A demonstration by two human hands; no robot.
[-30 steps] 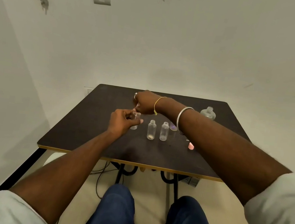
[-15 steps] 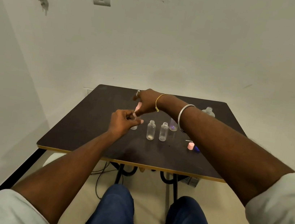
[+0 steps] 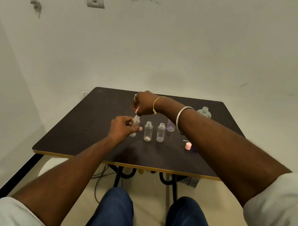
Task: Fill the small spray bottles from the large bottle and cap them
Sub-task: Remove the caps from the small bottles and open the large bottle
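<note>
Several small clear spray bottles stand in a row on the dark table (image 3: 76, 137). My left hand (image 3: 123, 128) grips the leftmost small bottle (image 3: 135, 125). Just above it, my right hand (image 3: 144, 103) pinches a pink spray cap (image 3: 137, 110) whose thin tube reaches down into that bottle's neck. Two uncapped small bottles (image 3: 147, 133) (image 3: 161, 132) stand to the right. A fourth one (image 3: 171, 125) is partly hidden by my right forearm. The large clear bottle (image 3: 204, 112) stands open at the back right.
A loose pink cap (image 3: 188, 145) lies at the right of the table, with a blue piece half hidden behind my forearm. Cables and the table's black legs (image 3: 118, 175) are under the table. My knees are below its front edge.
My right hand has lifted the pink spray cap up from the bottle's mouth, so its tube now shows going into the neck. My left hand stays on the bottle.
</note>
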